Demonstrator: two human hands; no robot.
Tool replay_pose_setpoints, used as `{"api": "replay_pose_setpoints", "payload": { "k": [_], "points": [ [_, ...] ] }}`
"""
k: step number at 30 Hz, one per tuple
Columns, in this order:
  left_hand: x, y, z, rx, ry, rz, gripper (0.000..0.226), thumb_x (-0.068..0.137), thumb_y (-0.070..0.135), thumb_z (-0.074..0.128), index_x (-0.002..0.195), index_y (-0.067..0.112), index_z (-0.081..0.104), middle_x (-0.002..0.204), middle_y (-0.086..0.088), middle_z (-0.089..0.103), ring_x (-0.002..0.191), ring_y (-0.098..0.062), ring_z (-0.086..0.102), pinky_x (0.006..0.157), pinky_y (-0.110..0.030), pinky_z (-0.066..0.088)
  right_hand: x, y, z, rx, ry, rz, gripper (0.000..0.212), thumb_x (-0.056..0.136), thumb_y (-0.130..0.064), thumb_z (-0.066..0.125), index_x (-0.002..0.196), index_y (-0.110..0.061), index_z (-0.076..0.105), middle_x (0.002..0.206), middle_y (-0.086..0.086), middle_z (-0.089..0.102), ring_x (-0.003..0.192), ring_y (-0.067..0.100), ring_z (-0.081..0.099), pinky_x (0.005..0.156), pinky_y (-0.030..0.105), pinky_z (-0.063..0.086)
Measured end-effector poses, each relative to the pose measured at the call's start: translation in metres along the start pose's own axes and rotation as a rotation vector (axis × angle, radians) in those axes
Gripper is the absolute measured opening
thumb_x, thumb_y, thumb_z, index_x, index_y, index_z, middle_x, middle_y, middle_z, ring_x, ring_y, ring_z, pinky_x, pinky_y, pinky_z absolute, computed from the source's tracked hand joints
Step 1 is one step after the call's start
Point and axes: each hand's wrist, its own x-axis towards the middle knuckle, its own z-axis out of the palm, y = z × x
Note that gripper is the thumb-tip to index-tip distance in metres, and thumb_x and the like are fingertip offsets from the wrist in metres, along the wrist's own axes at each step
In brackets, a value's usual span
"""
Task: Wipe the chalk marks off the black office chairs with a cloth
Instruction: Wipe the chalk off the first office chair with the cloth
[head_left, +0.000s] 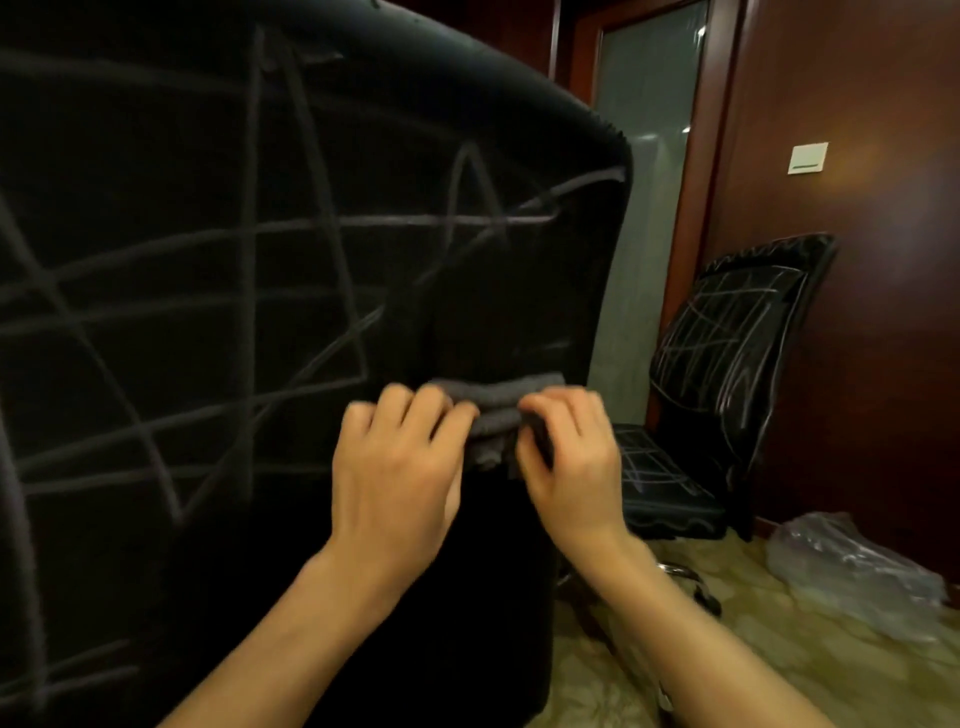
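— Cloth (498, 415) sits bunched between the left hand (400, 457) and the right hand (571, 457), fingers of both curled tight round the grey wad, just in front of the near chair (208, 260) back.

— Risk?

— Folded that small, it may only smear the chalk marks (291, 228) covering the left of the back, and load up fast. The far chair (727, 374) on the right is scribbled too, so a dusty cloth could respread chalk.

An office room: dark wood-panelled wall (857, 322), frosted-glass door (644, 171), black office chairs (727, 374), wall switch (808, 158).
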Motion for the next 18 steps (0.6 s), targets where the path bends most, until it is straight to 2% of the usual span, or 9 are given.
{"api": "replay_pose_setpoints", "payload": {
  "k": [5, 7, 9, 13, 15, 18],
  "points": [
    [0.079, 0.003, -0.012, 0.072, 0.116, -0.058, 0.024, 0.084, 0.013, 0.065, 0.107, 0.013, 0.071, 0.098, -0.008, 0.063, 0.087, -0.034, 0.055, 0.070, -0.041, 0.029, 0.070, 0.008, -0.009, 0.031, 0.175, 0.040, 0.022, 0.089, -0.005, 0.058, 0.109, -0.002, 0.066, 0.106, 0.011, 0.060, 0.100, 0.018, 0.054, 0.089, 0.016, 0.040],
    [0.080, 0.006, -0.011, 0.082, 0.105, -0.055, 0.024, 0.083, 0.012, 0.065, 0.107, 0.012, 0.070, 0.099, -0.009, 0.063, 0.087, -0.034, 0.055, 0.070, -0.042, 0.030, 0.064, 0.009, -0.004, 0.047, 0.200, 0.082, 0.023, 0.089, -0.006, 0.057, 0.111, -0.001, 0.065, 0.108, 0.012, 0.060, 0.101, 0.019, 0.053, 0.091, 0.013, 0.036],
    [0.059, 0.010, -0.004, 0.090, 0.059, -0.007, 0.025, 0.081, 0.015, 0.064, 0.105, 0.013, 0.070, 0.098, -0.009, 0.063, 0.085, -0.036, 0.055, 0.069, -0.044, 0.031, 0.038, 0.011, 0.003, 0.054, 0.189, 0.111, 0.025, 0.088, -0.008, 0.056, 0.111, -0.001, 0.064, 0.108, 0.013, 0.060, 0.102, 0.022, 0.053, 0.093, 0.015, 0.036],
    [0.009, 0.012, 0.006, 0.062, -0.064, 0.080, 0.028, 0.079, 0.017, 0.064, 0.105, 0.012, 0.072, 0.097, -0.008, 0.064, 0.082, -0.031, 0.055, 0.067, -0.041, 0.034, -0.016, 0.015, 0.010, 0.059, 0.053, 0.084, 0.026, 0.087, -0.011, 0.058, 0.112, -0.005, 0.062, 0.110, 0.008, 0.057, 0.104, 0.021, 0.054, 0.091, 0.026, 0.046],
    [0.012, 0.012, 0.007, 0.064, -0.077, 0.083, 0.027, 0.080, 0.016, 0.064, 0.105, 0.013, 0.072, 0.097, -0.007, 0.064, 0.082, -0.030, 0.056, 0.067, -0.041, 0.034, -0.015, 0.019, 0.009, 0.066, 0.026, 0.071, 0.026, 0.086, -0.011, 0.058, 0.111, -0.006, 0.062, 0.108, 0.008, 0.057, 0.102, 0.022, 0.054, 0.088, 0.030, 0.047],
    [0.045, 0.014, 0.005, 0.107, -0.032, 0.094, 0.024, 0.079, 0.014, 0.066, 0.103, 0.013, 0.071, 0.096, -0.008, 0.063, 0.083, -0.033, 0.055, 0.068, -0.043, 0.034, 0.018, 0.025, 0.004, 0.071, 0.073, 0.058, 0.026, 0.083, -0.010, 0.057, 0.107, -0.002, 0.063, 0.102, 0.015, 0.058, 0.097, 0.028, 0.054, 0.087, 0.035, 0.046]
  ]
}}
